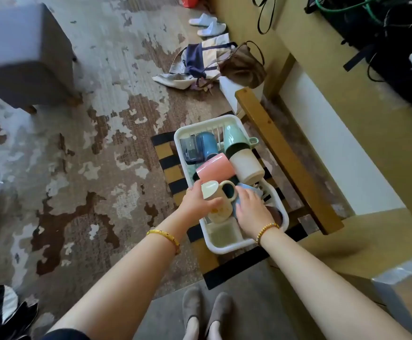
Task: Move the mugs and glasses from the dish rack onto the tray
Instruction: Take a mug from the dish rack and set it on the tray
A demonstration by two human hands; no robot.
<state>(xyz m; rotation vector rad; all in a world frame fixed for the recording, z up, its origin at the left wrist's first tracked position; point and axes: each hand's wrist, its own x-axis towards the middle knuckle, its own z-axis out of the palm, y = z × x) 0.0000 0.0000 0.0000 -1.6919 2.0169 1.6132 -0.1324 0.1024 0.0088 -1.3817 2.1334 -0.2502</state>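
The left hand has its grip wrapped around a cream mug at the 6 o'clock end of the white dish rack. The right hand rests fingers-down on a light blue cup just beside it; whether they curl around it cannot be told. Still lying in the rack are a pink cup, a beige cup, a green mug, a blue mug and a dark glass toward 12 o'clock. No tray is in view, so by my reading the job has barely started.

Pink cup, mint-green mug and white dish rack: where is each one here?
pink cup (216, 166), head view, its side wall.
mint-green mug (234, 138), head view, its body.
white dish rack (192, 124), head view, far rim.
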